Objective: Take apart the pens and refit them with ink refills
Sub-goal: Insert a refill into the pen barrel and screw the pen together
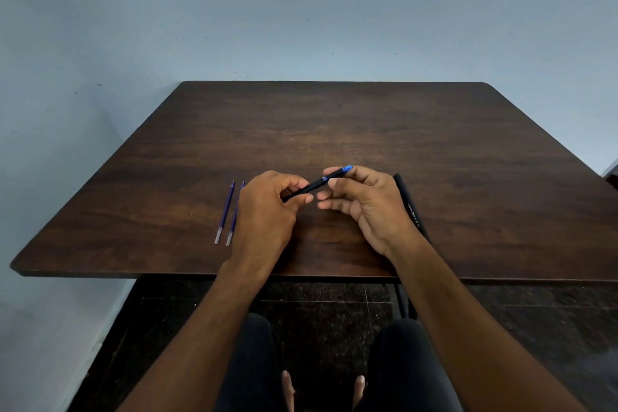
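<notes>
A pale blue-grey wall (301,10) fills the upper half of the frame and runs down the left edge, its paint flecked with small dark specks and lit evenly with a soft, dim light. Across the middle stands a dark brown wood-grain table (334,124) with rounded corners, its far edge against the wall, a faint sheen near its centre and a thin black metal leg (403,299) showing under its near edge at lower centre-right. Below it, in the lower part of the frame, lies a dark speckled stone floor (334,314) crossed by thin pale joint lines.
</notes>
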Action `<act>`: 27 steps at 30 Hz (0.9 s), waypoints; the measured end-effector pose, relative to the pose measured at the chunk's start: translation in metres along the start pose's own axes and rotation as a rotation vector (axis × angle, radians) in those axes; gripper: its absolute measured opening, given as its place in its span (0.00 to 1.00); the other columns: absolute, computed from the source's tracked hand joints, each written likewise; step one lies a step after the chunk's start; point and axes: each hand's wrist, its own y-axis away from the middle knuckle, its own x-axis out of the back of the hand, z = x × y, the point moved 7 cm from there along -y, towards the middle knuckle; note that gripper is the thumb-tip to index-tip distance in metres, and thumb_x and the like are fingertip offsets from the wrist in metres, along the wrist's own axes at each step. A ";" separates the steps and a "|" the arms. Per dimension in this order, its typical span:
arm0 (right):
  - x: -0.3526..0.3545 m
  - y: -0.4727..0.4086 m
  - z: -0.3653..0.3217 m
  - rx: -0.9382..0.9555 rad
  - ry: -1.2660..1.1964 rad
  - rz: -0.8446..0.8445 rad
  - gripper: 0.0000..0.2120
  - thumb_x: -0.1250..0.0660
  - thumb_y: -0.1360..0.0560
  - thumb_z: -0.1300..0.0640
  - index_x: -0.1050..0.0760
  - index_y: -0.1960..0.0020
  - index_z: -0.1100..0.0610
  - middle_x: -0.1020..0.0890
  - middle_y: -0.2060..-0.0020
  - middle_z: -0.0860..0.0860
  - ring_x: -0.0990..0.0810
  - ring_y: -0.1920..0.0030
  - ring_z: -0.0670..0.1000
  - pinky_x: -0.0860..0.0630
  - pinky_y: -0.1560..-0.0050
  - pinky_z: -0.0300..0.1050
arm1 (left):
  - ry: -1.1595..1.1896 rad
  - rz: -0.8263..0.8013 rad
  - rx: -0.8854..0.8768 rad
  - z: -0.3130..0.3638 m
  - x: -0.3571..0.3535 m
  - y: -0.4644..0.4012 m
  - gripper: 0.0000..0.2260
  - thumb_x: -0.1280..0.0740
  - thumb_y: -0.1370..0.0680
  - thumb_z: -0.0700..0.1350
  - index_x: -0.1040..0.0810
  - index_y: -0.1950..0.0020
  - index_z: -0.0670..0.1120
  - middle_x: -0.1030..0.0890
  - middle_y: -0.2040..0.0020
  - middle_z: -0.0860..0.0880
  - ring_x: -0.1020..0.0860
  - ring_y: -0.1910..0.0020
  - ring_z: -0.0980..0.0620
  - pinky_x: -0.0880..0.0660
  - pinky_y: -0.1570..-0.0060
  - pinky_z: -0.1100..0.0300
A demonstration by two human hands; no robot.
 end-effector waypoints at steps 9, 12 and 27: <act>0.004 0.000 0.001 -0.010 0.031 0.056 0.10 0.24 0.28 0.59 0.20 0.55 0.66 0.18 0.60 0.62 0.16 0.60 0.59 0.15 0.58 0.50 | -0.020 -0.006 -0.026 0.006 -0.004 0.002 0.09 0.22 0.29 0.42 0.15 0.51 0.50 0.20 0.58 0.57 0.22 0.57 0.60 0.26 0.55 0.67; 0.000 -0.001 0.001 -0.009 -0.020 0.024 0.12 0.24 0.28 0.62 0.21 0.48 0.64 0.18 0.58 0.61 0.16 0.60 0.58 0.16 0.57 0.53 | -0.010 -0.005 -0.006 0.004 -0.002 0.000 0.09 0.22 0.29 0.42 0.15 0.51 0.48 0.19 0.58 0.55 0.22 0.57 0.60 0.28 0.55 0.72; 0.000 0.000 -0.001 0.007 -0.043 0.015 0.13 0.24 0.28 0.61 0.20 0.47 0.64 0.17 0.58 0.62 0.16 0.58 0.60 0.16 0.55 0.55 | -0.021 -0.009 0.004 0.007 0.000 -0.001 0.09 0.22 0.29 0.42 0.15 0.51 0.49 0.20 0.59 0.56 0.22 0.58 0.61 0.29 0.57 0.74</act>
